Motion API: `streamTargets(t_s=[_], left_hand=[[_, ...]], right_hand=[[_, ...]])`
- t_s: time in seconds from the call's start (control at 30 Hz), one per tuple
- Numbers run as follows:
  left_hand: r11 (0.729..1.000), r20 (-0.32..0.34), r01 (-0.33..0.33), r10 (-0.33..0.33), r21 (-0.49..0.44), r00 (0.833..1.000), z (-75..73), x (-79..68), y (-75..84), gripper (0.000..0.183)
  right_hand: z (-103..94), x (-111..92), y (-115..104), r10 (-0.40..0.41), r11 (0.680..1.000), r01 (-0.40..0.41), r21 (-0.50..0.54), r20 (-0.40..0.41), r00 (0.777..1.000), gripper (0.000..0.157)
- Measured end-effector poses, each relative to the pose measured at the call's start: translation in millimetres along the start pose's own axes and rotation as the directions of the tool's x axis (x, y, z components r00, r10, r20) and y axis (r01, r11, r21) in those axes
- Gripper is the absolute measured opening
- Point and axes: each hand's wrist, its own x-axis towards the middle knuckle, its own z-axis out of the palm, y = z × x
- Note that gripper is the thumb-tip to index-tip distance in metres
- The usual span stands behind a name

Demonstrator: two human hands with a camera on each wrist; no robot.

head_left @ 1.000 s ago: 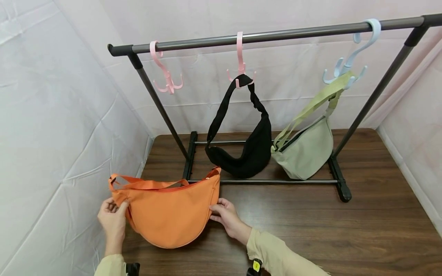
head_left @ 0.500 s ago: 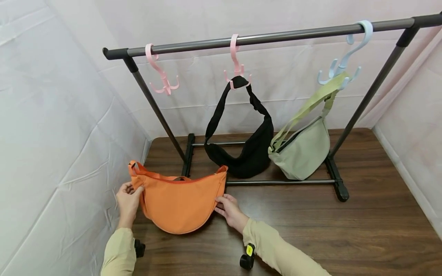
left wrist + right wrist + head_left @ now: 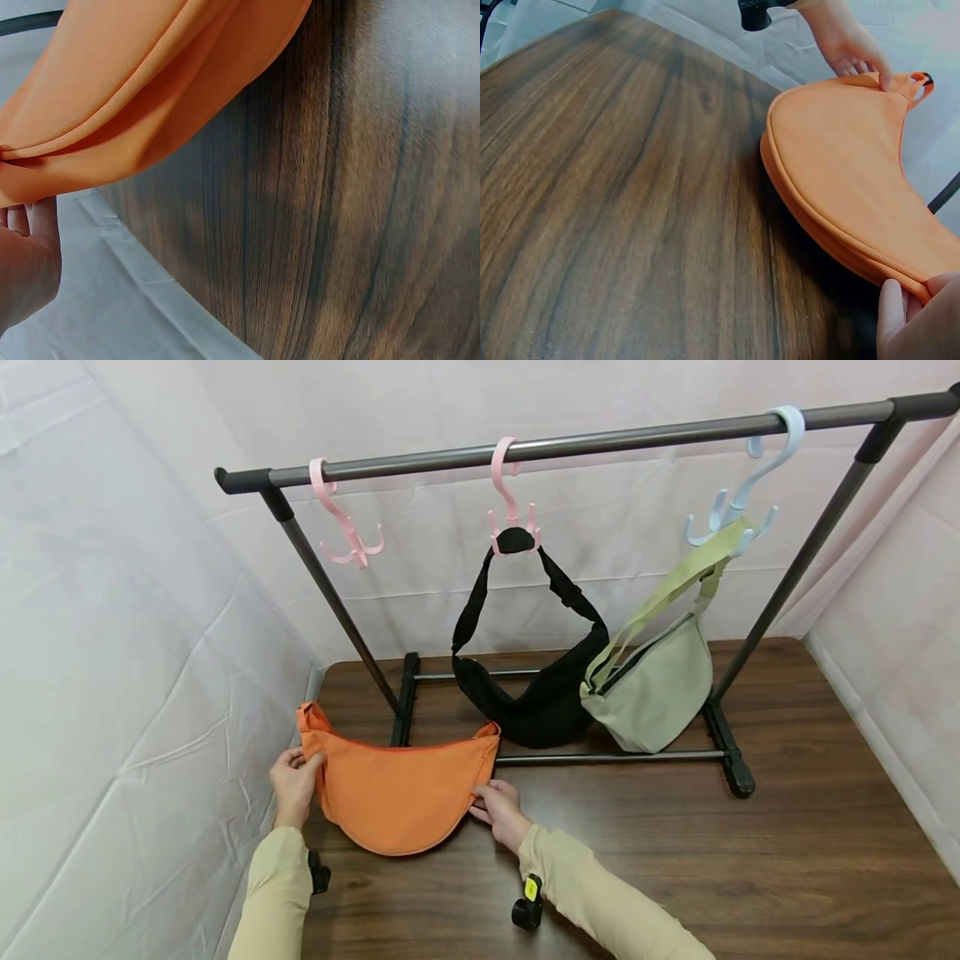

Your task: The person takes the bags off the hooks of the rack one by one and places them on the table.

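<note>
An orange shoulder bag (image 3: 405, 793) is stretched between both hands at the left front of the table, its curved bottom toward me. My left hand (image 3: 294, 783) pinches its left end, thumb on the front face. At the opposite end my right hand (image 3: 501, 810) grips the bag's edge between thumb and fingers. In the right wrist view the bag (image 3: 847, 165) shows its piped lower seam, with the right hand (image 3: 922, 322) at the near end and the left hand (image 3: 851, 49) at the far end. The bag's strap is mostly hidden behind it.
A metal rack (image 3: 600, 443) stands behind the bag. On its bar hang an unloaded pink hook (image 3: 348, 522), another pink hook (image 3: 510, 497) with a black bag (image 3: 540, 710), and a blue hook (image 3: 738, 497) with a pale green bag (image 3: 656, 685). White cloth (image 3: 150, 652) borders the left.
Both hands have carried the orange bag rightward and away from me, toward the rack. The bag's strap has dropped from sight behind it. The head view has shifted slightly.
</note>
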Motion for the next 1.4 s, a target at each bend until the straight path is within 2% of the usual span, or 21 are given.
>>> streamTargets(t_s=[0.3,0.5,0.63,0.7,0.83,0.97,1.13,1.3,1.4], left_hand=[[0.994,0.049,0.039,-0.044,0.1,0.998,13.8,6.6,-12.1,0.036],[0.986,0.103,-0.012,-0.005,0.167,0.995,18.4,9.7,-17.1,0.039],[0.975,0.13,-0.058,0.031,0.215,0.991,17.5,10.9,-19.6,0.041],[0.971,0.144,-0.062,0.028,0.231,0.989,15.7,11.1,-20.9,0.043],[0.968,0.176,-0.024,-0.021,0.25,0.984,10.3,10.2,-21.6,0.048],[0.973,0.188,0.024,-0.069,0.229,0.98,4.1,8.2,-19.4,0.053],[0.976,0.2,0.046,-0.09,0.214,0.976,-0.5,7.9,-16.6,0.058],[0.976,0.169,0.019,-0.057,0.216,0.984,-4.9,7.8,-16.3,0.055],[0.958,0.117,-0.079,0.048,0.276,0.992,-4.6,6.1,-12.7,0.049]], right_hand=[[-2.8,3.7,-3.0,-0.013,1.0,0.014,0.006,-0.065,0.998,0.021],[-3.0,5.9,-6.4,-0.018,1.0,0.019,0.013,-0.094,0.995,0.022],[-3.3,5.7,-9.1,-0.01,1.0,0.011,0.012,-0.095,0.995,0.028],[-3.6,4.6,-9.9,-0.005,1.0,0.006,0.005,-0.088,0.996,0.032],[-6.0,2.5,-9.5,0.001,1.0,-0.001,-0.007,-0.058,0.998,0.033],[-10.6,1.4,-9.2,0.012,1.0,-0.012,-0.008,-0.019,1.0,0.033],[-19.1,-0.2,-13.9,0.018,1.0,-0.018,-0.022,-0.023,1.0,0.044],[-28.1,-5.4,-20.4,0.026,0.998,-0.027,-0.059,-0.012,1.0,0.055],[-34.1,-7.9,-24.6,0.015,0.998,-0.016,-0.064,-0.01,1.0,0.055]])
